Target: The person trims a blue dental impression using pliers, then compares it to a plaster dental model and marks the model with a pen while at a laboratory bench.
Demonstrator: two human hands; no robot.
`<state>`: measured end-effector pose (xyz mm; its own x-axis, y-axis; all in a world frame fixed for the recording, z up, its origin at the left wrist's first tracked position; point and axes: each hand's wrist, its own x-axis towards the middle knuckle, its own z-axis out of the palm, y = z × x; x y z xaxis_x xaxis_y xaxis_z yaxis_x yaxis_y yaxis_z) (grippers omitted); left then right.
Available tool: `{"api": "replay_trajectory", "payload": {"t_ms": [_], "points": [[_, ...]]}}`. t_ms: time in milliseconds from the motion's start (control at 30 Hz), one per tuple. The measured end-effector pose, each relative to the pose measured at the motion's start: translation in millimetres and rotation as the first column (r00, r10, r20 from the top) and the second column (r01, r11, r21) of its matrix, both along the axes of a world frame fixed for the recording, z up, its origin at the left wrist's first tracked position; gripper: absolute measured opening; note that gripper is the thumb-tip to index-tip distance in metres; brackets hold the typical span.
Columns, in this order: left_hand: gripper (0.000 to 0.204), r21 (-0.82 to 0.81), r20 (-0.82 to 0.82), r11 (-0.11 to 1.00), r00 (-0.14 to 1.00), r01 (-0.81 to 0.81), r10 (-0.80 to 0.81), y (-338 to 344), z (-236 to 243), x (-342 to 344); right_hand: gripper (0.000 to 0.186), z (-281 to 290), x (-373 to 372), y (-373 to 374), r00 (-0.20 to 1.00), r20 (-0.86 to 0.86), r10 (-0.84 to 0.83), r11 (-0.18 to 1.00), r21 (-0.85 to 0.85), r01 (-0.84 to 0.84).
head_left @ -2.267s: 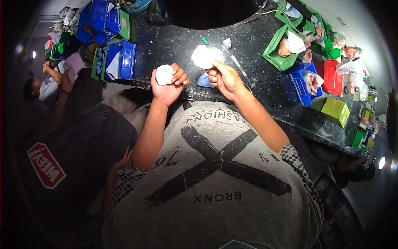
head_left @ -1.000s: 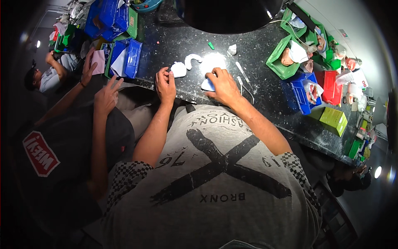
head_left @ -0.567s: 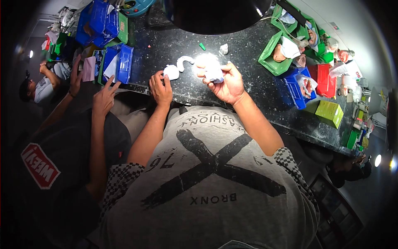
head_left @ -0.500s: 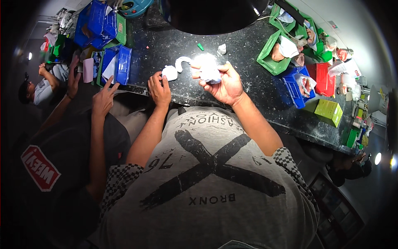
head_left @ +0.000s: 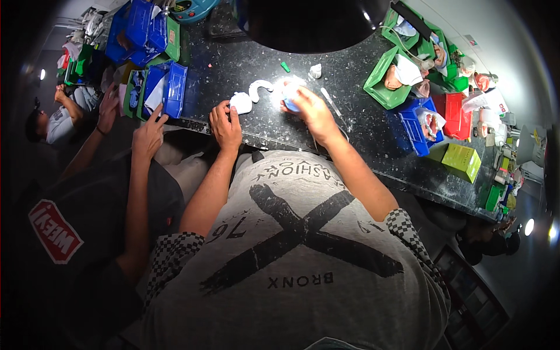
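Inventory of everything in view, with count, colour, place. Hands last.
Lamp: one, black, top centre
Table: one, speckled black, below the lamp
White block: one, white, at the left fingertips
Curved piece: one, white, right of the block
Glare-lit piece: one, bluish white, in the right hand
Peg: one, green, beyond the curved piece
Lump: one, white, right of the peg
Blue bins: several, blue, both sides
Green bins: several, green, both sides
Red bin: one, red, right
Carton: one, yellow-green, right
Neighbour: one, dark shirt, left
Smaller clutter: uncountable, mixed, edges
Left hand: one, bare, beside the block
Right hand: one, bare, right of the curved piece
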<state>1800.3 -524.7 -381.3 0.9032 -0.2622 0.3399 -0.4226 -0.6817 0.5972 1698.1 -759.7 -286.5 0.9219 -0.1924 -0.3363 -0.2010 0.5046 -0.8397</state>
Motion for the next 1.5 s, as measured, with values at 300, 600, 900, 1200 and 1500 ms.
{"api": "replay_trajectory", "payload": {"t_ms": [300,600,900,1200,1500], "points": [[0.024,-0.005,0.026,1.000,0.999,-0.021,0.021,-2,2,0,0.072,-42,-16,7,0.946,0.094,0.309,0.216,-0.976,0.027],[0.027,-0.023,0.016,0.999,0.999,-0.029,0.029,-2,1,-2,0.079,-62,-20,11,0.950,0.127,0.284,0.201,-0.977,0.071],[0.025,-0.032,0.045,0.999,0.998,-0.033,0.034,-4,-1,-1,0.082,-76,-21,6,0.966,0.119,0.228,0.264,-0.963,0.057],[0.026,-0.068,-0.021,0.996,0.999,-0.050,0.049,-3,-2,-2,0.075,-74,-19,6,0.961,0.124,0.248,0.234,-0.970,0.065],[0.026,-0.060,-0.012,0.996,0.998,-0.069,0.069,-5,-3,-1,0.073,-72,-18,5,0.959,0.113,0.258,0.237,-0.970,0.050]]}}
